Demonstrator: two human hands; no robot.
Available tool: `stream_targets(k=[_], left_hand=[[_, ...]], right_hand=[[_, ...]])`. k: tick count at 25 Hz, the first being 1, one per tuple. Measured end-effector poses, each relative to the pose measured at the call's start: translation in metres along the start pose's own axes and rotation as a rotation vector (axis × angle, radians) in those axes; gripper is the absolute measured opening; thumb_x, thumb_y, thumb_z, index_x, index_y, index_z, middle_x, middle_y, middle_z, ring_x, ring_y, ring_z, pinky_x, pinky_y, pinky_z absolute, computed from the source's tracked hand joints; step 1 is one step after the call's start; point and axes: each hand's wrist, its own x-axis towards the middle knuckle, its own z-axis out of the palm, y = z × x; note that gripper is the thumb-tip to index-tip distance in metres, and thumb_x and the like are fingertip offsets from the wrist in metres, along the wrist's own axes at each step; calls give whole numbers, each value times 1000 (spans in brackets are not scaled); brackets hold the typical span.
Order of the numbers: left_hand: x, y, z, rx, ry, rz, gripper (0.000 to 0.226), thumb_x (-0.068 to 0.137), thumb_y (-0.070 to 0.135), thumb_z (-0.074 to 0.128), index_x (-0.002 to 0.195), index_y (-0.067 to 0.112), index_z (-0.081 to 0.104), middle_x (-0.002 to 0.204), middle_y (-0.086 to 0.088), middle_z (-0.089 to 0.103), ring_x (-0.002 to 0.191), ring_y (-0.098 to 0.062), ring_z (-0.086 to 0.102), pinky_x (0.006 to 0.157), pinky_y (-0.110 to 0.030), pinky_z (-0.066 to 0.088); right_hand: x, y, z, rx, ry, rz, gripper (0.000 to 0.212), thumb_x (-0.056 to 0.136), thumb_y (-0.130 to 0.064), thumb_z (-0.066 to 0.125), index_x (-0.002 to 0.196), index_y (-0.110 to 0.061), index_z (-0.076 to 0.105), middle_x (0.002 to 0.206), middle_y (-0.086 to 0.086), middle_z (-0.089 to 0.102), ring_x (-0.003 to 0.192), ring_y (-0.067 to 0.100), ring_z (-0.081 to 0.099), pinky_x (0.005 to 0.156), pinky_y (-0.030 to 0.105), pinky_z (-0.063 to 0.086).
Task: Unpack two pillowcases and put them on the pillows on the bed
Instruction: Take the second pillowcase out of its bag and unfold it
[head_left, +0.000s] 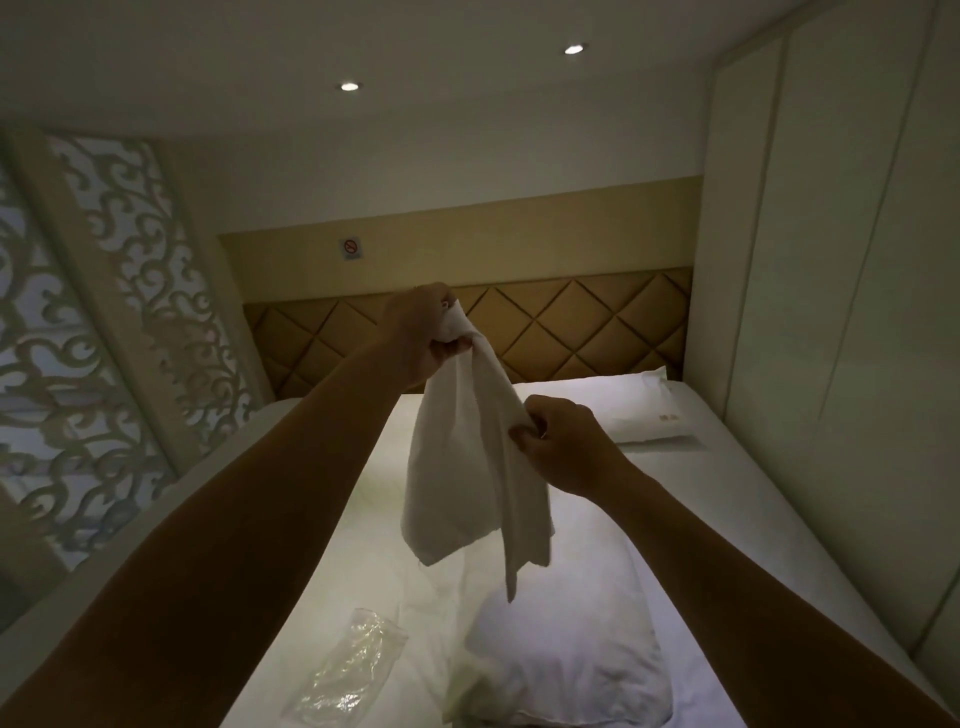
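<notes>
2 pillows on bed (727, 509): far pillow (623, 410) in far right corner by headboard (571, 322), near pillow (566, 654) at near edge, 1 clear wrapper (353, 665) left of it. 1 pillowcase (457, 483) hangs above bed middle, open room either side. Left hand (431, 338) grips its bunched top; right hand (563, 441) pinches its right edge, lower.
</notes>
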Motion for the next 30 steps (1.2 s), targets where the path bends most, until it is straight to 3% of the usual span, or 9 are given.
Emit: stream_targets(k=[1,3,5,9,13,18,21,25,30], left_hand=[[0,-1,-5,13,16,-21,6,92,14,61,93,11,56,94,-5,55,76,-15,56,61,-26,51],[2,-8,-18,-35,-57,-65,23,91,31,66,95,10,58,90,-10,58,68,-16,57,54,-27,50],[4,-21,-27,211,-214,11,53,80,48,72,111,9,55,99,-12,60,77,-19,61,55,-27,52],[3,-39,-28,675,-423,117,69,70,46,82,120,11,51,102,-12,59,78,-24,62,55,-31,54],[10,-47,-25,872,-546,186,65,69,41,85,118,10,57,107,-8,61,94,-26,65,77,-43,61],[25,-55,-27,1073,-451,311,35,86,30,70,106,1,67,100,-12,68,91,-27,66,84,-42,57],[37,-62,-46,1270,-379,269,19,93,28,58,93,9,60,93,-10,62,87,-24,62,76,-36,53],[43,-60,-66,1421,-262,275,28,88,36,61,97,10,63,80,0,54,80,-22,59,66,-34,49],[42,-61,-80,1573,-274,227,33,86,29,64,110,7,61,94,-7,61,81,-21,57,66,-31,44]], right_hand=[[4,5,-2,10,44,20,19,99,-24,52,84,-12,53,75,-1,56,69,16,54,67,31,51],[13,12,-10,99,144,93,18,99,-20,48,85,-9,52,74,1,55,70,19,54,62,32,45],[24,15,-20,142,208,106,14,98,-16,47,86,-10,51,75,3,56,72,22,55,62,35,45],[46,13,-33,10,240,-2,13,97,-9,48,84,-14,48,70,-2,51,66,18,52,59,33,42],[56,11,-38,-136,274,-27,14,97,-9,46,84,-14,45,64,-4,45,57,14,45,54,28,35],[56,18,-58,-294,259,63,10,96,-15,43,87,-14,48,71,0,51,65,20,50,56,30,37],[59,42,-89,-312,299,167,15,93,-20,44,82,-13,51,85,12,61,81,34,58,66,38,48],[50,60,-121,-434,254,214,22,96,-29,48,83,-17,61,100,13,65,93,34,58,70,34,42],[45,62,-136,-528,276,238,21,96,-32,46,86,-20,60,103,10,65,95,33,58,73,35,43]])
